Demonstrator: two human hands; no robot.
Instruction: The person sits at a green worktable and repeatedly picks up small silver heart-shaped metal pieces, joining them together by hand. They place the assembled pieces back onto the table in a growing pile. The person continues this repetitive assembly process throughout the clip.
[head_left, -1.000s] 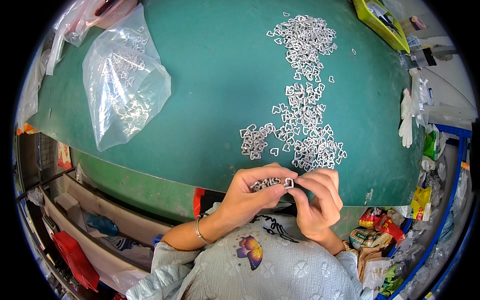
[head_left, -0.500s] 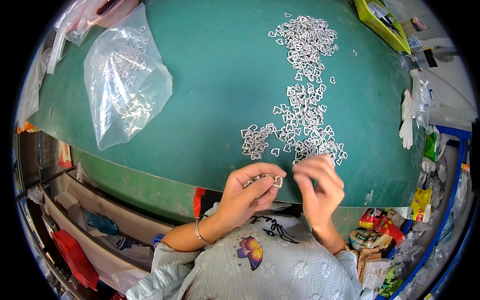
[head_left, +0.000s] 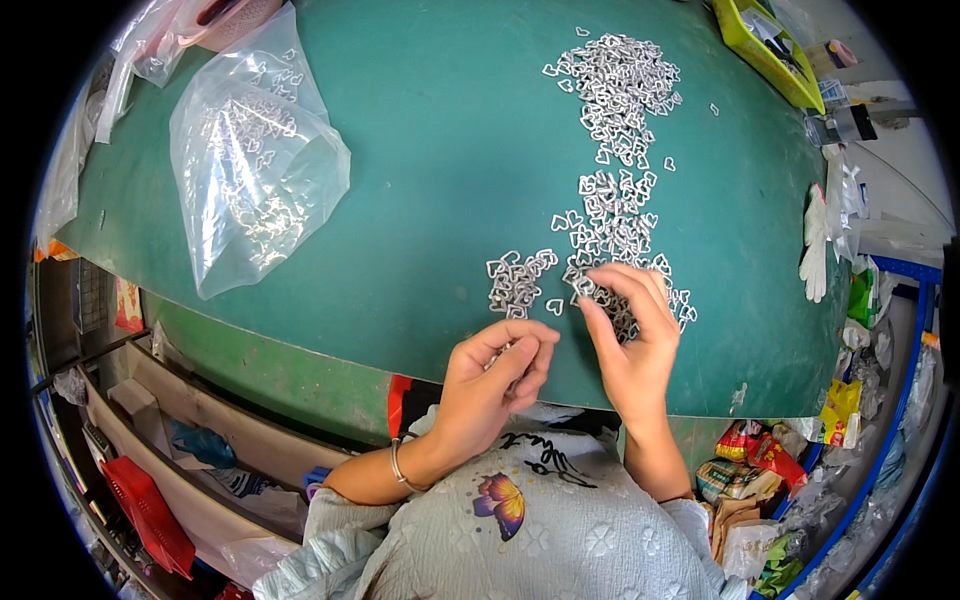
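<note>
My left hand [head_left: 498, 372] is closed, its fingers curled round several small silver heart-shaped rings that show in part between thumb and fingers. To its right, my right hand [head_left: 640, 345] reaches over the near end of a long pile of the same heart rings [head_left: 615, 220]. Its thumb and forefinger are apart, with a heart ring [head_left: 582, 287] by their tips; I see no firm grip on it. A smaller heap of heart rings [head_left: 516, 282] lies just beyond my left hand, and a single heart ring [head_left: 554, 307] sits beside that heap.
The green table [head_left: 420, 130] carries a clear plastic bag [head_left: 255, 190] of heart rings at left. A pink basket [head_left: 225, 30] stands at far left, a yellow-green tray [head_left: 745, 40] at far right. A white glove [head_left: 815, 245] lies at the right edge. Open drawers [head_left: 200, 410] stand lower left.
My right hand has moved away from my left hand, up and forward to the near end of the pile. The heart ring that showed at my left fingertips is no longer visible there.
</note>
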